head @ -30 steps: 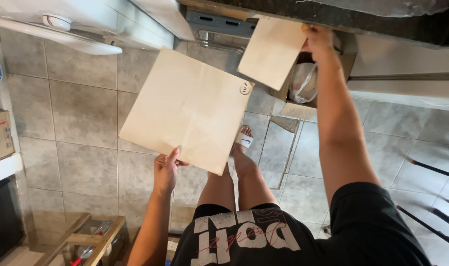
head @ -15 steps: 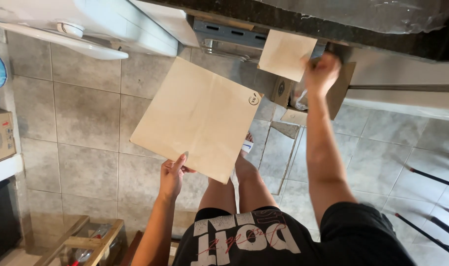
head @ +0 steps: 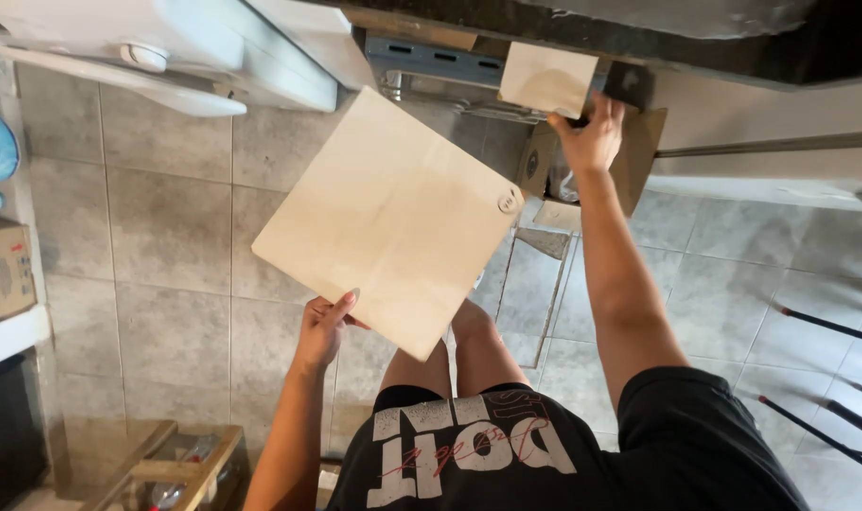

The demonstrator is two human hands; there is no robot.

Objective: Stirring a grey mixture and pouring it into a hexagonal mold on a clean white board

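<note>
Raised since a second ago, the right hand (head: pixel 594 137) now presses a small pale square board (head: pixel 547 79) under the dark counter edge at 1 o'clock, fingers closed on its lower corner. Left hand (head: pixel 322 329), at 7 o'clock, pinches the bottom edge of a large pale square board (head: pixel 388 218) tilted over the grey tiled floor (head: pixel 157 237). An open brown cardboard box (head: pixel 639 161) sits beneath the right hand; another printed carton (head: pixel 3 274) lies at 9 o'clock.
</note>
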